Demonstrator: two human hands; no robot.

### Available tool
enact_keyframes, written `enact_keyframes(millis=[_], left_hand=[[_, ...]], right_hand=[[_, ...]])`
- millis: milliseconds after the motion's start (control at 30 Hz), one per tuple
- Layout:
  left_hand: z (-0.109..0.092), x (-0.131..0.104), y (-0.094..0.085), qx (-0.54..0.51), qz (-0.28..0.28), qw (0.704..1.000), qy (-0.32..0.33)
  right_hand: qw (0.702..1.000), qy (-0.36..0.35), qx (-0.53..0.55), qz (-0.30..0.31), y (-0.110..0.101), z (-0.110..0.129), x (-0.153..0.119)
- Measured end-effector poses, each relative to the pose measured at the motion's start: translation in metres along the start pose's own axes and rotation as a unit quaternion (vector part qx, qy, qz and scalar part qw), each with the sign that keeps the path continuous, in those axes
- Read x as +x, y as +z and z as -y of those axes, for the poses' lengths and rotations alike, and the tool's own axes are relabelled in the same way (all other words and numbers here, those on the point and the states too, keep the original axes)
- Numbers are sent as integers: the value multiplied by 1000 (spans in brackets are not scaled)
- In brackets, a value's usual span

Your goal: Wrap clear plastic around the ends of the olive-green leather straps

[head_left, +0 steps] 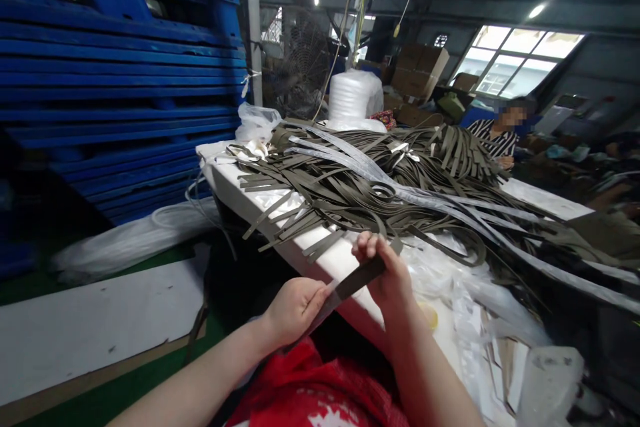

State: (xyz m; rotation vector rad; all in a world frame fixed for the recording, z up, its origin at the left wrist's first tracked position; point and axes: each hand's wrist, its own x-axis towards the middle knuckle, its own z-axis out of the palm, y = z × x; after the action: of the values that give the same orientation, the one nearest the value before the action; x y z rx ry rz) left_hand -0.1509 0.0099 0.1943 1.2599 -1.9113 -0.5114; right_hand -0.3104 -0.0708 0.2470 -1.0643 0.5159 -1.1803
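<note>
A dark olive webbing strap (356,278) stretches between my two hands, above the near edge of the white table (233,190). My left hand (299,307) is closed round its lower part, thumb on top. Higher up and to the right, my right hand (383,267) has its fingers curled about the strap. Just beyond my hands lies a big tangled heap of similar olive straps (345,193), several ends hanging over the table's left edge. Long pale translucent strips (360,163) run across the heap.
Clear plastic bags (450,280) and a translucent container (550,383) lie at the right. Blue pallets (125,67) are stacked at the left, with a white board (95,327) below. A white foam roll (355,97) stands behind the heap. Another person (495,137) sits at the far right.
</note>
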Motion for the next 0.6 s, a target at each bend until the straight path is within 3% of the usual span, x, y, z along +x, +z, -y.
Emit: enact_keyframes(millis=[133,233,333,400,500,600], left_hand=[[-1,-2,-10,-6,-26,1000,-6],[-3,3,-15,-4,-52,999,-2],[-3,5,-16,10,-94,996,5],[0,3,-14,28,-107,994,11],[8,-8,-11,81,-69,994,12],[21,-22,-8,121,-20,992,3]], right_hand=[[1000,-13,-1,5,4,7,14],[1000,2,-24,0,14,-19,5],[997,47,-46,39,25,-49,-11],[994,86,-49,51,28,-56,-16],[992,116,54,8,21,-42,-10],[988,77,123,-48,4,-16,5]])
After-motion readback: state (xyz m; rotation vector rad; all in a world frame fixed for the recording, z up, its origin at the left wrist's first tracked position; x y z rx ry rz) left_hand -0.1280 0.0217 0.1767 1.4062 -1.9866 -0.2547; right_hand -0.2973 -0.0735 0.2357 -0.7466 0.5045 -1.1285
